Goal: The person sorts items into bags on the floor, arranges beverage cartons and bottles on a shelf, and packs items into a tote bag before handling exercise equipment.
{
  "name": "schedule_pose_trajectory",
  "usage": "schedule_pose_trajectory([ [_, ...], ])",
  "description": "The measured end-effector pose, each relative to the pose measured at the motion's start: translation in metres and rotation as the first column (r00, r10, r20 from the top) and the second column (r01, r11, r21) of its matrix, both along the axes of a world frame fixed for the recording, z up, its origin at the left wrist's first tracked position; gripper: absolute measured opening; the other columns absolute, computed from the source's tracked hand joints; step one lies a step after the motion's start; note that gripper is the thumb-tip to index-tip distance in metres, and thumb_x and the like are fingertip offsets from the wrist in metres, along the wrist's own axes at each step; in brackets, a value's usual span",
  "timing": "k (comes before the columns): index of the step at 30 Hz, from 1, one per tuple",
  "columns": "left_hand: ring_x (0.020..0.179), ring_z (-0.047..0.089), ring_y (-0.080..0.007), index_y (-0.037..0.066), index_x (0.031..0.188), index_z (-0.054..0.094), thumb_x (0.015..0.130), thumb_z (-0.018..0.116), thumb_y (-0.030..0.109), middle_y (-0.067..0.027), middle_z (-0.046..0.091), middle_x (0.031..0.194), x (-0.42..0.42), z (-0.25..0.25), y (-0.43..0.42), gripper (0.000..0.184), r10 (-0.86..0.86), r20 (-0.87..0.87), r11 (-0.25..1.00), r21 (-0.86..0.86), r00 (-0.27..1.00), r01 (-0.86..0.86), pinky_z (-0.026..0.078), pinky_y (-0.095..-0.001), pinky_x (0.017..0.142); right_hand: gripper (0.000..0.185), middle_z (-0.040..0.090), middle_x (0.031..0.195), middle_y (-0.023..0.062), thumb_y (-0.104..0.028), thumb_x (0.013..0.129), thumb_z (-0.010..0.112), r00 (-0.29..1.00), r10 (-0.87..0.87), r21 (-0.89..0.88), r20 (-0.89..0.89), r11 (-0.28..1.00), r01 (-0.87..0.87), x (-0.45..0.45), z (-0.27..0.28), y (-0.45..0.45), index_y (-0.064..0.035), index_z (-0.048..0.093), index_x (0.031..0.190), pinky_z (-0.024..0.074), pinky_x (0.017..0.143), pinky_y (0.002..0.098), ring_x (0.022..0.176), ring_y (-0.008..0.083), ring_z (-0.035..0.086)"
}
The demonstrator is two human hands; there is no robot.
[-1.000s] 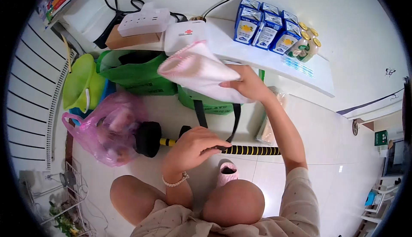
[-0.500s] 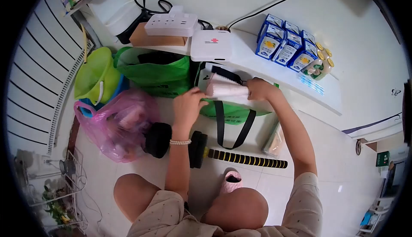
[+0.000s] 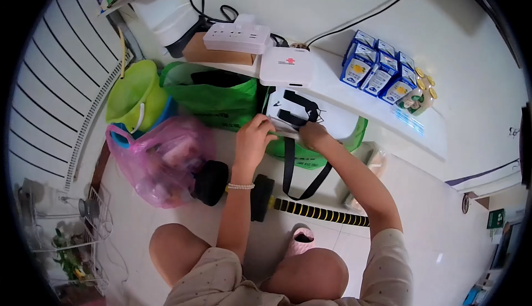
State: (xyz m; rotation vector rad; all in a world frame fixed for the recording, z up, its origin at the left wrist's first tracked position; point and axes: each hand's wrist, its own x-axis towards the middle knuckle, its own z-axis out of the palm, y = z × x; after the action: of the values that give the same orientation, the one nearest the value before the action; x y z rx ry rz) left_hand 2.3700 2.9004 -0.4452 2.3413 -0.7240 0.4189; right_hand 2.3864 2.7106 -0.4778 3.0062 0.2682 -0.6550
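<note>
A green shopping bag with black straps stands in front of me, a large white box with a black handle inside it. My left hand is at the bag's front left rim, its curled fingers seeming to pinch the edge. My right hand reaches down inside the front rim beside the box, fingers mostly hidden. Between the hands, a pale pink strip of folded cloth shows low in the opening. Whether my right fingers still hold it cannot be seen.
Left of the bag stand another green bag, a lime bucket and a pink plastic bag. An ab roller lies on the floor before me. The shelf behind holds a white router, a power strip and blue cartons.
My right hand has moved left and down into the bag. The pink cloth, which stuck up above the rim, has sunk mostly out of sight, uncovering the box's black handle.
</note>
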Motion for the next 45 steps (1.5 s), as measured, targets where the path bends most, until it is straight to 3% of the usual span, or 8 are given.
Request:
schedule_pose_trajectory([
  [6,0.092,0.047,-0.0241,0.010,0.083,0.060,0.054,0.070,0.000,-0.0040,0.049,0.097,-0.019,-0.002,-0.006,0.032,-0.046,0.036,0.992,0.115,0.998,0.042,0.039,-0.0384,0.080,0.025,0.061,0.087,0.0167,-0.015,0.075,0.059,0.956,-0.068,0.698,0.287,0.698,-0.160,-0.058,0.049,-0.041,0.0020,0.057,0.093,0.0466,0.071,0.0330,0.080,0.0261,0.060],
  [10,0.100,0.045,-0.0265,0.011,0.107,0.053,0.059,0.065,-0.006,-0.0080,0.041,0.112,-0.037,-0.013,-0.013,0.052,0.115,-0.065,0.985,-0.118,0.991,-0.122,0.039,-0.0348,0.083,0.021,0.060,0.073,0.0152,-0.015,0.078,0.058,0.624,-0.769,0.977,0.136,0.210,0.046,-0.160,0.042,-0.103,0.0021,0.056,0.091,0.0451,0.066,0.0318,0.069,0.0273,0.058],
  [13,0.089,0.049,-0.0211,0.009,0.109,0.052,0.062,0.062,-0.006,-0.0082,0.041,0.113,-0.039,-0.047,-0.008,0.050,0.167,0.093,0.969,-0.200,0.982,-0.146,0.043,-0.0285,0.072,0.034,0.058,0.076,0.0168,-0.023,0.078,0.060,0.069,-0.963,0.825,0.261,0.259,0.502,-0.203,-0.021,-0.147,0.0055,0.052,0.096,0.0454,0.069,0.0347,0.071,0.0261,0.057],
  [19,0.075,0.045,-0.0148,0.004,0.117,0.041,0.056,0.047,-0.016,-0.0094,0.039,0.106,-0.034,-0.077,-0.001,0.064,0.201,-0.070,0.848,-0.487,0.977,-0.210,0.038,-0.0231,0.057,0.114,0.036,0.118,0.0273,-0.046,0.054,0.074,0.021,-0.958,0.269,0.287,0.102,0.958,-0.209,-0.142,-0.150,0.0053,0.006,0.129,0.0440,0.081,0.0393,0.097,0.0373,0.050],
  [29,0.073,0.048,-0.0136,0.004,0.115,0.041,0.059,0.048,-0.013,-0.0082,0.039,0.112,-0.026,-0.072,0.005,0.059,0.285,-0.157,0.855,-0.404,0.946,-0.325,0.038,-0.0217,0.056,0.120,0.029,0.120,0.0362,-0.049,0.055,0.070,-0.367,-0.929,0.508,-0.054,-0.342,0.791,-0.158,-0.131,-0.142,0.0078,-0.007,0.128,0.0445,0.081,0.0412,0.103,0.0419,0.045],
  [35,0.073,0.049,-0.0135,0.004,0.116,0.039,0.061,0.045,-0.014,-0.0089,0.038,0.111,-0.033,-0.083,-0.004,0.058,0.206,-0.227,0.812,-0.504,0.952,-0.296,0.039,-0.0211,0.055,0.112,0.002,0.130,0.0368,-0.057,0.062,0.062,-0.390,-0.910,0.497,-0.143,-0.407,0.766,-0.084,-0.174,-0.162,0.0138,0.005,0.127,0.0391,0.083,0.0521,0.118,0.0494,0.021],
  [43,0.075,0.048,-0.0153,0.002,0.116,0.040,0.071,0.059,0.000,-0.0104,0.037,0.112,-0.035,-0.087,-0.009,0.049,0.235,-0.223,0.894,-0.332,0.946,-0.301,0.041,-0.0230,0.059,0.122,0.008,0.128,0.0382,-0.032,0.052,0.079,-0.320,-0.945,0.725,0.060,-0.179,0.665,-0.062,-0.164,-0.157,0.0088,-0.008,0.128,0.0323,0.093,0.0390,0.114,0.0470,0.028],
  [45,0.078,0.047,-0.0156,0.002,0.116,0.040,0.072,0.058,0.002,-0.0108,0.037,0.113,-0.033,-0.094,-0.010,0.047,0.193,-0.235,0.877,-0.395,0.953,-0.275,0.041,-0.0237,0.061,0.122,0.016,0.125,0.0383,-0.033,0.050,0.080,-0.269,-0.938,0.764,-0.220,-0.337,0.550,-0.068,-0.137,-0.158,0.0042,-0.005,0.130,0.0340,0.092,0.0342,0.111,0.0460,0.031],
])
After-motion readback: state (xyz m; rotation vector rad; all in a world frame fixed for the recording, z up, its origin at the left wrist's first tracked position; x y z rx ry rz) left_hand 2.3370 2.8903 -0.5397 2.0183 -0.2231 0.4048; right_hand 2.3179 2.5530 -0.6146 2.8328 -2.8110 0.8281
